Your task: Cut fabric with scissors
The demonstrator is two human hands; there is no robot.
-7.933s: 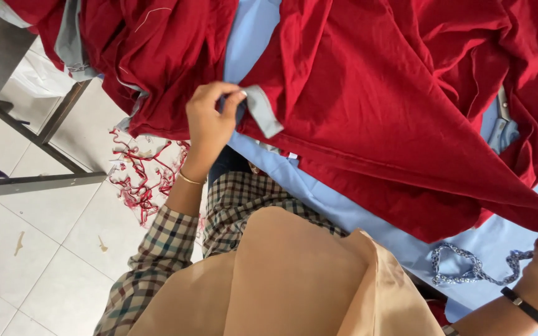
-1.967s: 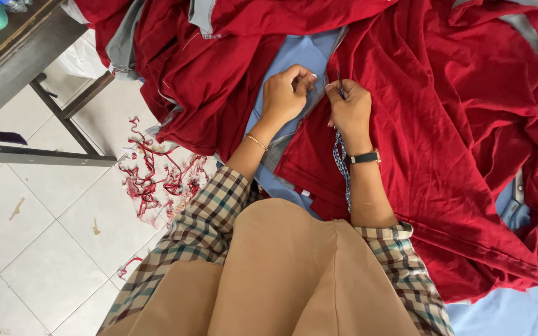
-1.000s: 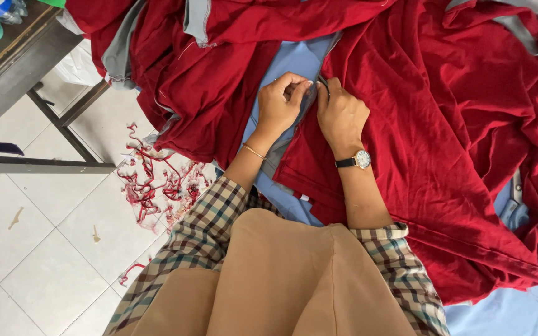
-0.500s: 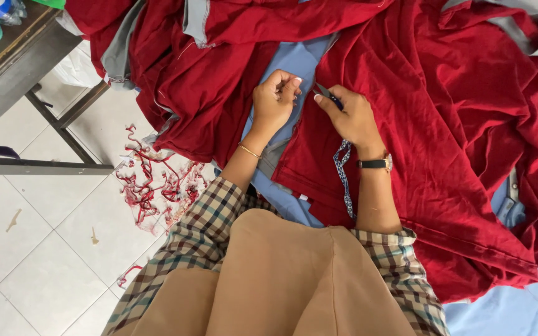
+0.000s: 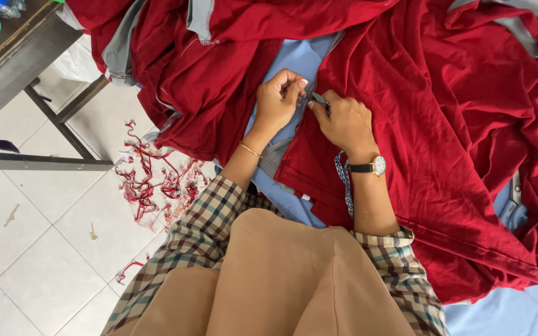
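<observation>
A big red garment (image 5: 443, 118) with grey trim lies spread over a light blue sheet (image 5: 294, 59). My left hand (image 5: 278, 102) pinches the garment's edge at the middle of the view, fingers closed on the cloth. Right beside it my right hand (image 5: 344, 121), with a wristwatch, grips a small dark thread snip (image 5: 319, 98) whose tip points at the pinched edge. A blue patterned lanyard (image 5: 345, 186) hangs down from my right wrist. Both hands nearly touch.
More red garments (image 5: 182, 68) are heaped at the upper left. Red thread and cloth scraps (image 5: 151, 180) litter the white tiled floor. A dark table (image 5: 7, 68) with a metal frame stands at the far left. My beige headscarf and checked sleeves fill the bottom.
My hands, apart half a second ago, have come together again at the garment's edge. Several seconds ago they were spread wide, holding the garment stretched out.
</observation>
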